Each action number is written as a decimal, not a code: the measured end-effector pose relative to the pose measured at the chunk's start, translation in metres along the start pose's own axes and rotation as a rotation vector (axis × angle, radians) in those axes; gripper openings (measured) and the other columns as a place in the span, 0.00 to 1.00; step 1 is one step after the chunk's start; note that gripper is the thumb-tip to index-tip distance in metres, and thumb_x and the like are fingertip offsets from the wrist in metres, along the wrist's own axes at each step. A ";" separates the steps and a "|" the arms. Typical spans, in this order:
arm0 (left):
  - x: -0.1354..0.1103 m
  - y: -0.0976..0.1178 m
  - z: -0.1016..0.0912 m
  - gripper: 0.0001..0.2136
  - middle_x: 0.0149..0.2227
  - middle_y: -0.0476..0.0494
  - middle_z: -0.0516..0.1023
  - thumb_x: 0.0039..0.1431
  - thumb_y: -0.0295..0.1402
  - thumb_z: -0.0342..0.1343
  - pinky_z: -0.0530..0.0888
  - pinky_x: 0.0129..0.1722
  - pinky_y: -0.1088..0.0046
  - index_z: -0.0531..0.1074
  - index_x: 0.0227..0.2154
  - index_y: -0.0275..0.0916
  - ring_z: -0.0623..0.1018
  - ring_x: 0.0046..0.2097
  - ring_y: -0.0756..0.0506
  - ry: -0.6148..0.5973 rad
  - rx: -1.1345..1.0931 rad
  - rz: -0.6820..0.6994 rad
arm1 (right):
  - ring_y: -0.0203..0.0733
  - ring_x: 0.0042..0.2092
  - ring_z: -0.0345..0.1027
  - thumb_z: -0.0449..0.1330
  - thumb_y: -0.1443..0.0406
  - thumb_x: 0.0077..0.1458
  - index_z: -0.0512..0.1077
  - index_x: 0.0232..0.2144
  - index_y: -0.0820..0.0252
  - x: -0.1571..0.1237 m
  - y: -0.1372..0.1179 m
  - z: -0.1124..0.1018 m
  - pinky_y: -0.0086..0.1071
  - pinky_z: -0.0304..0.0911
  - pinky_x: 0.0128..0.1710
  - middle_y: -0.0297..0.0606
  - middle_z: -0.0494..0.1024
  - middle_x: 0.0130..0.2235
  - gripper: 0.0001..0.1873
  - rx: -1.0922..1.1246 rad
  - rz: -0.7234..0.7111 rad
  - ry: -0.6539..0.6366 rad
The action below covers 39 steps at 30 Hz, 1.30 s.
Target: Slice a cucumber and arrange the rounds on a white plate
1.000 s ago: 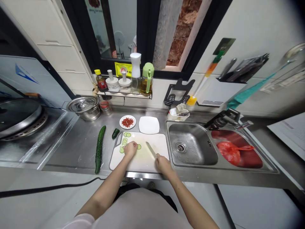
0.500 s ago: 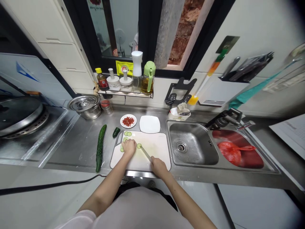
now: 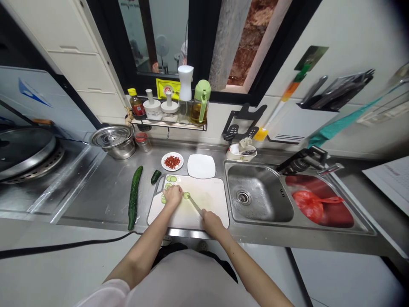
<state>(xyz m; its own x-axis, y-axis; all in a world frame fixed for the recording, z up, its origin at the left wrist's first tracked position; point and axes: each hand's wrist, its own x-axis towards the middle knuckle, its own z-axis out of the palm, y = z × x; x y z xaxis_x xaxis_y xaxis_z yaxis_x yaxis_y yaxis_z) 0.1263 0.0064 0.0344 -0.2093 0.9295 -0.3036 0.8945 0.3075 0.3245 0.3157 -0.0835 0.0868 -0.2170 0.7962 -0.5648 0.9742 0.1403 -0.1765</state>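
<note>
My right hand (image 3: 212,223) is closed round the handle of a knife (image 3: 195,205). The blade points up and left across a white cutting board (image 3: 204,213), its tip at a round cucumber slice (image 3: 186,195). On the board's left part my left hand (image 3: 173,195) has its fingers bent down over cucumber slices (image 3: 163,198); the fingertips are partly hidden. Above that hand lie more pale green slices (image 3: 171,178). Off the board's upper left corner rests a short cucumber piece (image 3: 156,177). A whole cucumber (image 3: 135,198) lies farther left on the steel counter.
Behind the board stand a small plate of chopped red pieces (image 3: 172,162) and a white square plate (image 3: 201,166). To the right is a sink (image 3: 258,194), with a red bag (image 3: 308,207) in the second basin. A lidded pot (image 3: 116,143) and a seasoning shelf (image 3: 169,124) are at the back.
The view has shifted very slightly. Both hands, the knife and the slices stay in practically the same places.
</note>
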 end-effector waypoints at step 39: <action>0.009 0.003 0.001 0.07 0.41 0.43 0.79 0.53 0.41 0.57 0.57 0.50 0.58 0.77 0.30 0.46 0.70 0.51 0.37 -0.049 -0.003 -0.038 | 0.46 0.45 0.73 0.47 0.75 0.56 0.65 0.46 0.64 0.018 -0.010 -0.007 0.33 0.62 0.39 0.50 0.77 0.42 0.16 -0.009 -0.021 -0.013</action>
<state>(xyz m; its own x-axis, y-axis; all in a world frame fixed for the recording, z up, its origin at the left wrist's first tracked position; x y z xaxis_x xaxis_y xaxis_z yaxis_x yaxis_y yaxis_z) 0.1271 0.0150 0.0320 -0.2236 0.9060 -0.3595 0.8850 0.3432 0.3146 0.3025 -0.0664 0.0845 -0.2378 0.7853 -0.5716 0.9701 0.1621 -0.1808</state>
